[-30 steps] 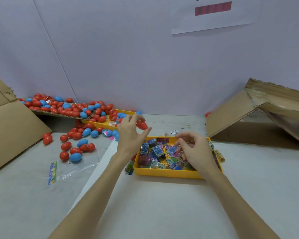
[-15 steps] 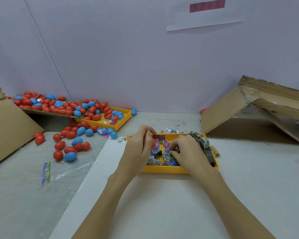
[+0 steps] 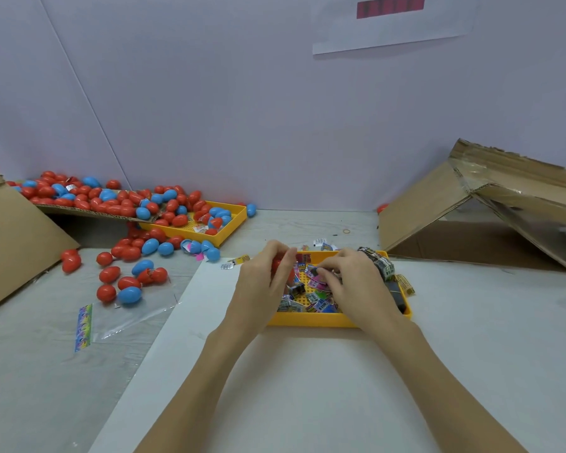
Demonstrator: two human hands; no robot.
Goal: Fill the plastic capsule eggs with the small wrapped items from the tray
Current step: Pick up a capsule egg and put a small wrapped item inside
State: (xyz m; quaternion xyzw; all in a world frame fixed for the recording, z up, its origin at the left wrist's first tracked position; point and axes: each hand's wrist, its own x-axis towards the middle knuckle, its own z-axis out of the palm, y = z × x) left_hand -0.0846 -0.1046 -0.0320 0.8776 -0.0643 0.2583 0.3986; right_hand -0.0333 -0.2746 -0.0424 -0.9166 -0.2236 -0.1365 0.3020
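A yellow tray [image 3: 311,320] of small wrapped items [image 3: 321,304] sits on the white sheet in front of me. My left hand [image 3: 262,282] is over the tray's left end, its fingers curled round a red capsule egg [image 3: 279,268] that mostly hides behind them. My right hand [image 3: 353,286] is over the tray's middle and pinches a small pink and blue wrapped item [image 3: 317,273] just right of the egg. Both hands cover part of the tray's contents.
Red and blue eggs [image 3: 125,279] lie loose at the left, more in a second yellow tray [image 3: 232,228] and on a cardboard flap [image 3: 89,209]. A clear plastic bag [image 3: 125,317] lies left of the white sheet. An open cardboard box [image 3: 471,217] stands at the right.
My left hand has brought the red egg from the far left pile to the near tray. My right hand has stayed over the tray, picking among the wrapped items. The camera has tilted down slightly.
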